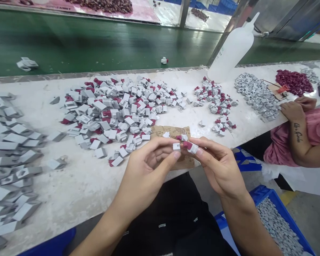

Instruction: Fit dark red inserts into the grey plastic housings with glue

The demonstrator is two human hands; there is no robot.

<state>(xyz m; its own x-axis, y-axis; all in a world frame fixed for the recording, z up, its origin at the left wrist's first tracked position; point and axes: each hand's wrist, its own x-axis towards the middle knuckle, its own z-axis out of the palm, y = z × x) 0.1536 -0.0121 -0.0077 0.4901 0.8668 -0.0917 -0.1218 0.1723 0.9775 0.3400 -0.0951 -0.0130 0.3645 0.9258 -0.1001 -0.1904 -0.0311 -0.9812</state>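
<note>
Over the near edge of the table, my left hand (146, 170) pinches a small light-grey plastic block (176, 146) between thumb and fingers. Just to its right, my right hand (218, 163) grips a grey and dark-red plastic piece (190, 146), its red end pointing at the grey block. The two parts are close together; whether they touch I cannot tell. Below them lies a brown paper sheet (170, 131) with another red and grey piece (181, 137) on or above it. A large heap of grey and red pieces (122, 110) spreads behind my left hand.
Bigger grey blocks (13, 160) crowd the left. A white squeeze bottle (232, 53) stands behind a smaller heap (214, 99). A green conveyor belt (96, 42) runs along the back. At right, a co-worker's arm (298, 131) rests by grey parts (256, 94); a blue crate (280, 220) sits below.
</note>
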